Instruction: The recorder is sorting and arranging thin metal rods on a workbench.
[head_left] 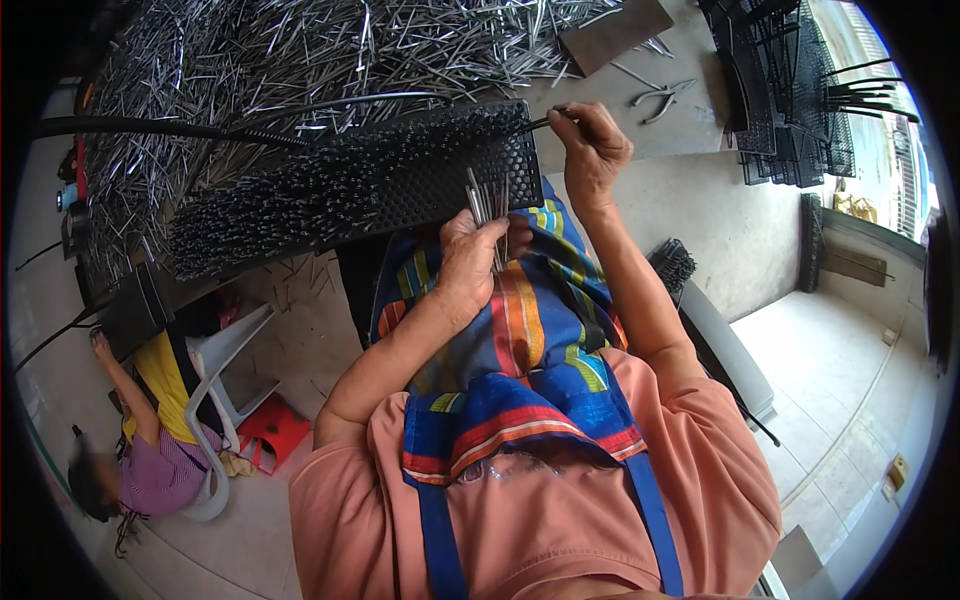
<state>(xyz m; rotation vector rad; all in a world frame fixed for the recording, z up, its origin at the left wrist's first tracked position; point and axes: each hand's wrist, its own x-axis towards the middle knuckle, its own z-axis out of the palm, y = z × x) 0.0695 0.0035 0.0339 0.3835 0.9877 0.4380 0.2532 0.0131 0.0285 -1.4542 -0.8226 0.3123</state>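
A long black perforated tray (pixel 425 192) lies across in front of me, over the table's near edge. Dark thin pieces (pixel 290 190) stand densely in its holes along the left and far parts; bare holes show toward the right near side. My left hand (pixel 466 265) is closed around a small bunch of slim silvery metal strips (pixel 484 198) at the tray's near edge. Beyond the tray's far right corner, my right hand (pixel 597 150) pinches a thin dark strip (pixel 541 124), whose far end reaches the tray's edge.
A big heap of loose metal strips (pixel 330 50) covers the table behind the tray. Pliers (pixel 660 98) and a flat brown board (pixel 617 36) lie at the far right. Black mesh racks (pixel 790 95) stand beyond. At left are another person (pixel 165 470) and a grey-white chair (pixel 215 400).
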